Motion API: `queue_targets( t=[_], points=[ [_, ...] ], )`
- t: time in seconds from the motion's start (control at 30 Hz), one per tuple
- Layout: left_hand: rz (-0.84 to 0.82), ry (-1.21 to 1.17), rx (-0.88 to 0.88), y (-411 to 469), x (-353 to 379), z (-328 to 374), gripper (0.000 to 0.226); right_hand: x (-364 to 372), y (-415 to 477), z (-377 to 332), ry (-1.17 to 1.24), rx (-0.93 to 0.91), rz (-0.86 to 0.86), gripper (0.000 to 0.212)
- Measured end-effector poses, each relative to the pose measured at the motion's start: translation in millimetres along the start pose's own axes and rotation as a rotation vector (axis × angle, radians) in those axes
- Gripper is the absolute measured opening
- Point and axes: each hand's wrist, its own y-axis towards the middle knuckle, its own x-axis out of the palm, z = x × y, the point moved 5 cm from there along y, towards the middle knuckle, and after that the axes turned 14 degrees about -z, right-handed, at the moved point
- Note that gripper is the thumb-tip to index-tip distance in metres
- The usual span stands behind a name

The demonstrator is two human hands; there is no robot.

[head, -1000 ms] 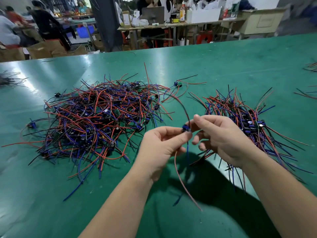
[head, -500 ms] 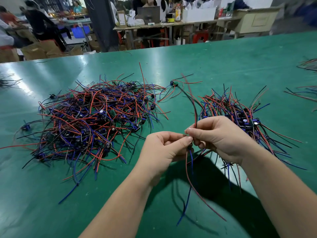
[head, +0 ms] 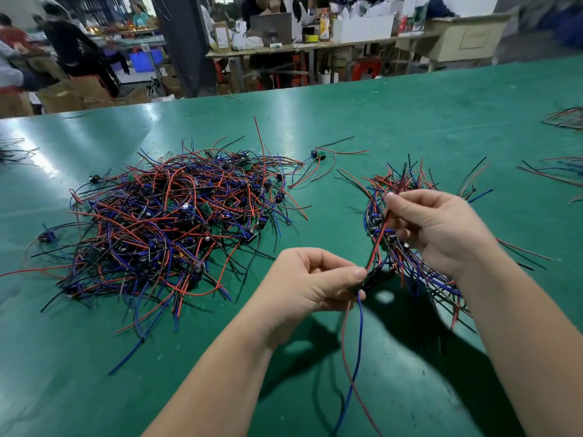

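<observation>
Low over the table (head: 410,115), the left hand (head: 303,285) pinches a small wired module (head: 368,280), two leads dangling below it. The right hand (head: 441,228) pinches its red lead (head: 377,244) taut. Just beyond the hands lies a neater pile (head: 400,181); the far bigger tangle (head: 164,228) suggests most work is left.

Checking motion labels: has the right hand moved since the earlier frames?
Yes. The right hand has pulled away from the left hand, stretching the held wires, and moved farther up the table over the small wire pile.

Glossy green table (head: 410,121); smooth plastic-coated wires (head: 377,244), red and blue.
</observation>
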Motion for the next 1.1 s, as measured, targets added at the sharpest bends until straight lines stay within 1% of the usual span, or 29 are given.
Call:
queue_targets(
  t=[0.07,0.2,0.37,0.43,0.53,0.63,0.73,0.8,0.83,0.9,0.93,1.0,1.03,1.1],
  points=[
    [-0.026,0.05,-0.034,0.4,3.2,-3.7,0.012,-10.0,-0.4,-6.2,0.006,-0.028,0.068,0.016],
    [-0.006,0.126,-0.066,1.4,2.1,-7.4,0.013,-22.2,-1.8,-10.6,0.006,-0.033,0.15,0.014],
    [0.022,0.25,-0.097,1.7,-3.6,-11.1,0.016,-21.4,-1.9,-5.6,0.056,0.011,0.144,0.013],
    [-0.015,0.266,-0.107,2.1,-2.0,-13.4,0.022,-20.8,-1.6,-3.6,0.106,0.038,0.147,0.015],
    [-0.078,0.317,-0.094,1.9,3.2,-12.6,0.025,-17.7,0.8,1.6,0.197,0.091,0.144,0.015],
    [-0.14,0.219,-0.089,-0.2,4.9,-8.2,0.026,-11.5,1.9,6.9,0.358,0.153,0.103,0.017],
    [-0.15,0.076,-0.012,-2.4,1.3,2.1,0.016,-3.8,2.6,8.6,0.46,0.199,-0.017,0.031],
    [-0.092,-0.065,0.083,-2.9,-3.4,10.2,0.013,0.4,2.3,12.2,0.409,0.224,-0.078,0.033],
    [-0.039,-0.147,0.138,-2.8,-7.4,13.2,0.014,3.3,1.3,14.7,0.349,0.241,-0.101,0.029],
    [0.054,-0.308,0.238,-2.8,-15.5,17.3,0.013,9.6,-0.6,19.3,0.2,0.273,-0.153,0.011],
    [0.088,-0.372,0.272,-2.6,-19.2,18.1,0.011,13.0,-1.9,21.0,0.144,0.283,-0.196,0.009],
    [0.148,-0.45,0.324,-2.4,-25.0,19.0,0.008,19.8,-5.5,22.5,0.038,0.287,-0.307,0.027],
    [0.173,-0.454,0.346,-2.5,-26.0,19.2,0.008,24.3,-7.5,22.5,-0.003,0.281,-0.357,0.033],
    [0.206,-0.369,0.371,-1.0,-25.2,17.3,0.023,33.9,-10.0,22.5,0.001,0.243,-0.425,0.032]
  ],
)
